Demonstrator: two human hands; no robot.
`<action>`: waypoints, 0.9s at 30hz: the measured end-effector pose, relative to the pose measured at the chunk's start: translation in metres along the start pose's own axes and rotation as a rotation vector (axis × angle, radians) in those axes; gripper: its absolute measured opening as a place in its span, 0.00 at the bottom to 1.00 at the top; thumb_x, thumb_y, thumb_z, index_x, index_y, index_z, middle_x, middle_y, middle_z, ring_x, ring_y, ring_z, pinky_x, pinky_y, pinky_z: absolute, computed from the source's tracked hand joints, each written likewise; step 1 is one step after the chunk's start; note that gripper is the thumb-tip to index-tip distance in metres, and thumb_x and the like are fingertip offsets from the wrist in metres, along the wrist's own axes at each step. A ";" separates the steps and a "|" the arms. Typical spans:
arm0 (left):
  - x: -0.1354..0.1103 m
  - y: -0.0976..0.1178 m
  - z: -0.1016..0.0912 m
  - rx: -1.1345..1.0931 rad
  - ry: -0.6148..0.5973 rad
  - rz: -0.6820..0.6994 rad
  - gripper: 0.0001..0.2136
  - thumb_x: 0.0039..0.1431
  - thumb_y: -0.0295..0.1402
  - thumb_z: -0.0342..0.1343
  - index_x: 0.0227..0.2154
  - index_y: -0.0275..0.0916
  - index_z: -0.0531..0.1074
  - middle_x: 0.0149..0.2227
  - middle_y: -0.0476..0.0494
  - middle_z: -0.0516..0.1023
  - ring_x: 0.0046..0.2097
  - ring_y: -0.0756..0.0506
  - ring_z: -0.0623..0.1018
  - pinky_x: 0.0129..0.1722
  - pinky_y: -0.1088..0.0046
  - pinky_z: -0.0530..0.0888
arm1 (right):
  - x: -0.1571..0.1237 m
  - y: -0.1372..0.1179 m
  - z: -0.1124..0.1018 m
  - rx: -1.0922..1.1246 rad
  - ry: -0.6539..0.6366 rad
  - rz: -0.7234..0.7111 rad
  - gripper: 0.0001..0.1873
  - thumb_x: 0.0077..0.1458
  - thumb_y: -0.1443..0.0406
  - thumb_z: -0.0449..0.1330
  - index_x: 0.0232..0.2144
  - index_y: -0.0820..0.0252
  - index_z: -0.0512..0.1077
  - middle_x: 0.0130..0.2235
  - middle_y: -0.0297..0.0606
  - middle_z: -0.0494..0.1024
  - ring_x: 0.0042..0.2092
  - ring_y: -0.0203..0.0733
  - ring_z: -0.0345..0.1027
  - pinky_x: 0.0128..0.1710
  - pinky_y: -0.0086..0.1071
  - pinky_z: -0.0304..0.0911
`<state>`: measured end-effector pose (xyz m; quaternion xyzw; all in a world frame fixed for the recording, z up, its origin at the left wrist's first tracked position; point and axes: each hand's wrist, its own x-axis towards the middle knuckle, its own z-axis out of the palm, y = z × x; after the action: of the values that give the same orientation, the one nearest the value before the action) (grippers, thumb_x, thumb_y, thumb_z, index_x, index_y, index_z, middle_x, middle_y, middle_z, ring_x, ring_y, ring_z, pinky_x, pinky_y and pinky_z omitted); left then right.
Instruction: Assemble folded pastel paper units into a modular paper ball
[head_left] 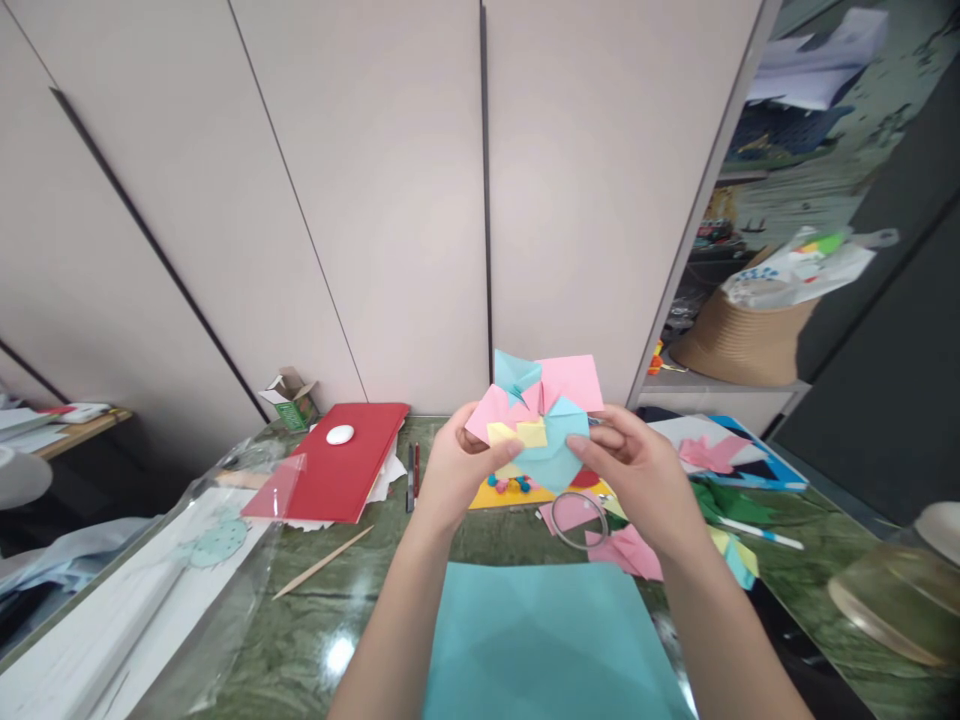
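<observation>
Both my hands hold up a folded paper piece (541,415) made of pink, light blue and yellow parts, above a green marble table (315,640). My left hand (459,470) pinches its left side, thumb on a yellow flap. My right hand (637,470) grips its right side, fingers closed on the blue part. Below my forearms a large light blue sheet (551,640) lies flat on the table.
A red folder (330,465) with a white oval object lies at the left, with pens (412,475) and a wooden stick (322,562) beside it. A clear tape ring (579,520), pink paper scraps (630,550) and coloured pieces lie at the right. Plastic-wrapped white sheets (127,610) cover the table's left edge.
</observation>
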<state>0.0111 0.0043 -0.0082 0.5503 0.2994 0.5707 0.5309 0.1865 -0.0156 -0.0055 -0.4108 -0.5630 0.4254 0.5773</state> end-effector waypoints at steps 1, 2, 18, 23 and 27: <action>0.000 0.000 0.000 0.009 -0.005 -0.005 0.20 0.46 0.32 0.63 0.44 0.37 0.69 0.41 0.39 0.77 0.41 0.42 0.76 0.39 0.68 0.72 | 0.000 0.000 -0.001 -0.005 0.015 -0.005 0.14 0.48 0.59 0.63 0.37 0.57 0.68 0.31 0.36 0.79 0.30 0.39 0.72 0.29 0.31 0.69; -0.001 0.000 0.000 0.019 -0.011 -0.009 0.19 0.46 0.32 0.63 0.43 0.37 0.69 0.41 0.39 0.77 0.41 0.42 0.76 0.38 0.68 0.72 | 0.000 0.000 -0.001 -0.006 0.023 -0.007 0.14 0.48 0.59 0.63 0.36 0.57 0.68 0.31 0.35 0.79 0.29 0.39 0.72 0.29 0.30 0.68; 0.001 -0.001 -0.008 -0.069 0.103 0.029 0.28 0.47 0.31 0.62 0.51 0.46 0.59 0.39 0.45 0.75 0.38 0.47 0.76 0.37 0.71 0.71 | 0.002 0.000 -0.009 -0.033 -0.156 0.056 0.15 0.51 0.60 0.59 0.42 0.56 0.65 0.26 0.30 0.73 0.27 0.35 0.66 0.25 0.28 0.61; 0.002 -0.004 -0.007 0.086 0.176 0.071 0.18 0.46 0.33 0.63 0.42 0.42 0.68 0.28 0.48 0.76 0.28 0.48 0.74 0.26 0.74 0.69 | 0.003 0.002 -0.008 -0.028 -0.170 0.044 0.13 0.52 0.60 0.58 0.42 0.54 0.65 0.27 0.30 0.73 0.28 0.35 0.67 0.25 0.27 0.61; 0.003 -0.005 -0.005 0.117 0.194 0.080 0.17 0.45 0.33 0.63 0.39 0.41 0.69 0.27 0.47 0.77 0.27 0.48 0.74 0.26 0.74 0.70 | 0.002 0.001 -0.007 -0.019 -0.231 0.028 0.13 0.53 0.60 0.57 0.42 0.54 0.66 0.30 0.32 0.76 0.29 0.36 0.69 0.28 0.28 0.63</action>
<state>0.0082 0.0092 -0.0127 0.5342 0.3600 0.6234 0.4432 0.1930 -0.0128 -0.0063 -0.3722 -0.6241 0.4725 0.4986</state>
